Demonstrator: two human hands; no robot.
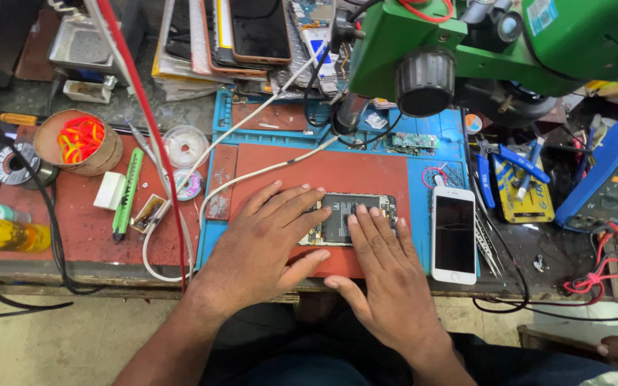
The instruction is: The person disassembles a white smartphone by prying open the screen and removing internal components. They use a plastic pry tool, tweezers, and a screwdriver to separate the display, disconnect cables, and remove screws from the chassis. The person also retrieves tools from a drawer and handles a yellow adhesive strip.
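right hand (pixel 388 275) flat, fingers spread on opened dark phone with bare circuit board (pixel 345 218) | left hand (pixel 270 239) likewise, beside | risk: pressure probably cracks board; white phone (pixel 454 234) right of it may slide off.

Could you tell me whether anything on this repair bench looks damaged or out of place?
The phone under the left hand and right hand lies open, its insides exposed. The white phone beside it looks whole. Wires cross the red mat. Nothing looks spilled.

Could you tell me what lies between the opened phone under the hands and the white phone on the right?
In the head view, only bare mat lies between the opened phone and the white phone.
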